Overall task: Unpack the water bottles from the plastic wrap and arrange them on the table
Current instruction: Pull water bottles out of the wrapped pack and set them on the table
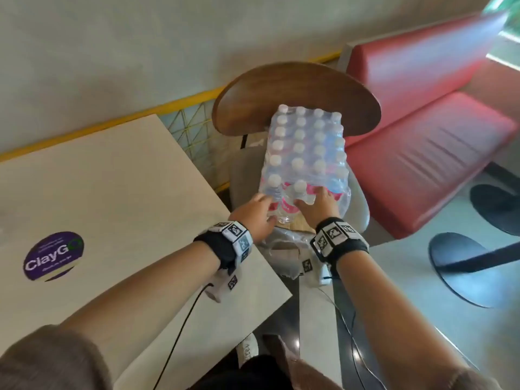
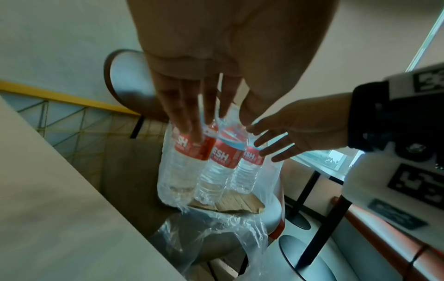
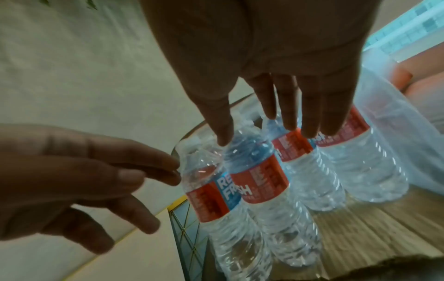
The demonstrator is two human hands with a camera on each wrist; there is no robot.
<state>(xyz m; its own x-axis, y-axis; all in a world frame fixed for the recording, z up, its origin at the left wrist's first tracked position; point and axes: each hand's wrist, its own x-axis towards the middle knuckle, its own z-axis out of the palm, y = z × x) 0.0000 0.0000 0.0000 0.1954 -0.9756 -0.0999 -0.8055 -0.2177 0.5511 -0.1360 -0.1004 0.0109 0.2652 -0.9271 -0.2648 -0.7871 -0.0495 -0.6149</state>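
Pale wall [image 1: 112, 38] w/ yellow trim [image 1: 174, 104]; wooden chair back [image 1: 295, 88]; red bench [image 1: 439, 136]; grey floor [image 1: 408, 291].

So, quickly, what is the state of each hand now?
Left hand: open, fingers reaching the bottles.
Right hand: open, fingers straight over the bottles.

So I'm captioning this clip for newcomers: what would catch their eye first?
First, the shrink-wrapped pack of water bottles standing on a chair beside the table, its near end torn open. Both hands reach into that opening, the left hand and right hand with fingers spread at the front bottles. Behind sits a red bench.
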